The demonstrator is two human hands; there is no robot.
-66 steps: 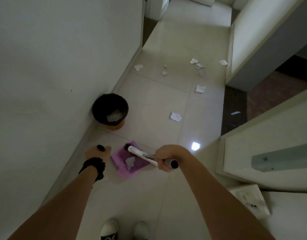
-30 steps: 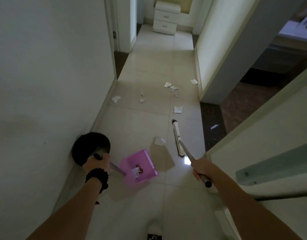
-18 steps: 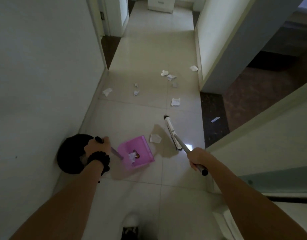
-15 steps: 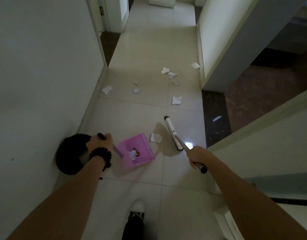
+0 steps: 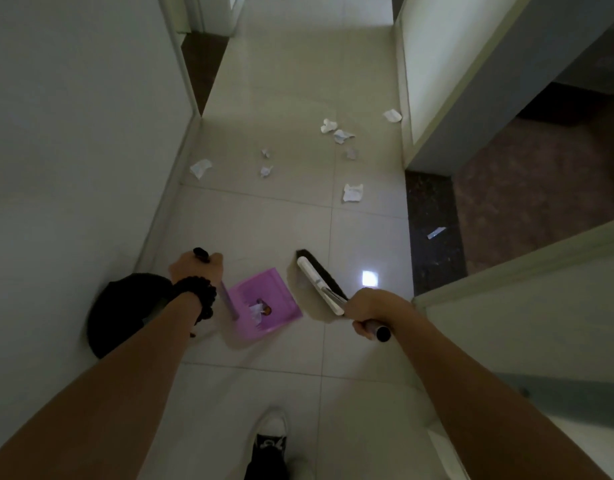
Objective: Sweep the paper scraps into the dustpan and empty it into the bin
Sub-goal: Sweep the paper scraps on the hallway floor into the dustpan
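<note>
My left hand [image 5: 196, 268] grips the long handle of a pink dustpan [image 5: 264, 303], which rests on the tiled floor with a paper scrap in it. My right hand [image 5: 371, 311] holds the broom handle; the white broom head [image 5: 319, 284] lies just right of the dustpan's mouth. A black bin [image 5: 125, 313] stands against the left wall, partly hidden behind my left forearm. Several white paper scraps lie farther down the hallway, the nearest [image 5: 353, 192] ahead of the broom, another [image 5: 200, 167] by the left wall.
The hallway is narrow: a wall on the left, a wall corner [image 5: 423, 157] and an open door [image 5: 527, 306] on the right. A dark doorway floor strip [image 5: 433, 233] holds a small paper piece. My shoe [image 5: 269, 441] is at the bottom.
The broom head has swept left toward the dustpan's mouth, and the scrap that lay between them is no longer visible on the floor. I have stepped forward; the dustpan stays by the bin.
</note>
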